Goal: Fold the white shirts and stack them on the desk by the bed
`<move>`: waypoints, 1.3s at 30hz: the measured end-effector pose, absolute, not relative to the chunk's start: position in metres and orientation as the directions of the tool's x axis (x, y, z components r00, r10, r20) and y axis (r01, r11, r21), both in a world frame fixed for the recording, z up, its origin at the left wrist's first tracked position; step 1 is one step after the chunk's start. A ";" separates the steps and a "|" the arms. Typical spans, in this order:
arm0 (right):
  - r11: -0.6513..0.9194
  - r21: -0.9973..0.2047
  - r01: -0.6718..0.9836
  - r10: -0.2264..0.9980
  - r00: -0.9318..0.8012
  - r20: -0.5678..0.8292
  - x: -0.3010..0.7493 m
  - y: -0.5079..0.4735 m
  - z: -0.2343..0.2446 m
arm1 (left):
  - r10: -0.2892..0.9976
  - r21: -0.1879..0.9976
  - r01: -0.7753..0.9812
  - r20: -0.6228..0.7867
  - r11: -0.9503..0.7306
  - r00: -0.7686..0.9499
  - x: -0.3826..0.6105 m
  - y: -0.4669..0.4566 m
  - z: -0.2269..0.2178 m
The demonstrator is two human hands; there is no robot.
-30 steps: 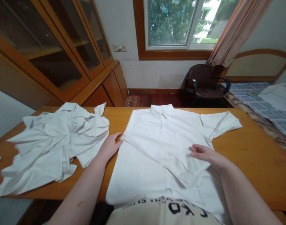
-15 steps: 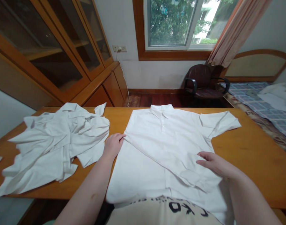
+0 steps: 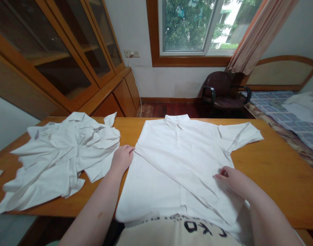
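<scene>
A white polo shirt [image 3: 177,150] lies face up on the wooden table [image 3: 271,171], collar away from me, its left side folded diagonally over the front. My left hand [image 3: 122,158] rests at the left edge of the fold, fingers curled on the cloth. My right hand [image 3: 232,180] lies on the lower right of the shirt, fingers bent and pinching the folded cloth. The shirt's right sleeve [image 3: 240,135] is spread out flat.
A crumpled pile of white shirts [image 3: 61,157] covers the table's left part. Beyond the table are a dark armchair [image 3: 223,90], a wooden glass-door cabinet [image 3: 69,58] on the left, a window, and a bed [image 3: 295,116] at right.
My right hand slid right and toward me along the folded cloth, flattening the fold. My left hand shifted slightly right onto the fold's edge.
</scene>
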State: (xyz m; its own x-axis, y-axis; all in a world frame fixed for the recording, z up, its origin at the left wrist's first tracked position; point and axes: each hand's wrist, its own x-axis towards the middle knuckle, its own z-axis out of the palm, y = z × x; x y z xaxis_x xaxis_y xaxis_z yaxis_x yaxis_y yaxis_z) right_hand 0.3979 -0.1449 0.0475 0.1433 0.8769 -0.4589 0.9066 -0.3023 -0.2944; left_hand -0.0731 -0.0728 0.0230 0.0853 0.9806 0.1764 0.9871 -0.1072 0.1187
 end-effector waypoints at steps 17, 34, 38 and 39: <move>0.324 -0.339 0.883 0.921 -0.376 -0.102 0.322 -0.155 0.000 | 0.987 0.042 0.996 -0.134 -0.078 0.083 -0.043 -0.066 0.008; 0.364 -0.207 0.908 0.908 -0.396 -0.140 0.319 -0.158 0.005 | 0.952 0.084 0.974 -0.206 -0.212 0.225 -0.015 -0.029 0.027; 0.380 -0.204 0.902 0.902 -0.410 -0.137 0.320 -0.158 0.004 | 0.948 0.146 0.966 -0.207 -0.213 0.240 -0.003 -0.011 0.014; 0.384 -0.202 0.901 0.901 -0.414 -0.133 0.320 -0.158 0.003 | 0.951 0.154 0.966 -0.201 -0.206 0.235 -0.003 -0.008 0.011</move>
State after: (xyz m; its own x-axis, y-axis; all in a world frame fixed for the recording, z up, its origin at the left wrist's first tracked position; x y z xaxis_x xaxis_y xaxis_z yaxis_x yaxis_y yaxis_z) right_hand 0.3203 -0.1576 0.0034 -0.4140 0.9006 -0.1327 0.9008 0.3844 -0.2019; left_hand -0.0025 -0.0077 0.0105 0.2349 0.9510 -0.2013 0.9664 -0.2061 0.1537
